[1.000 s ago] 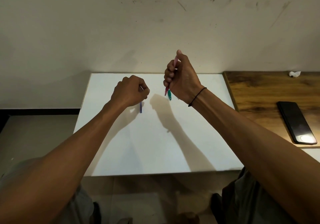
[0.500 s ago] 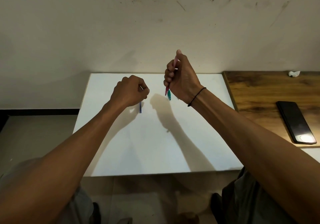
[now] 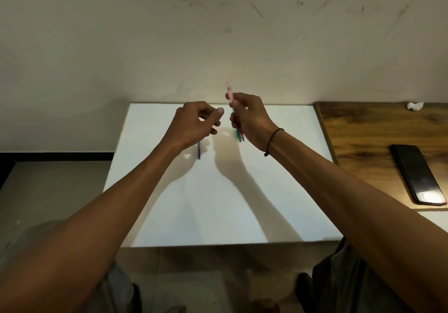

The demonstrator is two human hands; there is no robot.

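Hands just moved closer above white table (image 3: pixel 169 215): right hand (image 3: pixel 252 121) grips pink pen (image 3: pixel 229 94) plus green pen (image 3: pixel 238 135), left hand (image 3: pixel 194 123) loosened its fist, can't tell if it holds blue pen (image 3: pixel 199 150) seen mid-table. Handover probably coming.

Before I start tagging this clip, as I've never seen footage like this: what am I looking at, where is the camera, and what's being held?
No machine here: a person works with bare hands, and one camera worn on the head looks forward and down, so both arms reach in from below. The right hand grips a pink pen pointing up, with green and red pens showing beneath. The left hand is curled above a blue pen; whether it holds it cannot be told. Both hover over a white table. On the wooden desk to the right lie a black phone and a crumpled white scrap.
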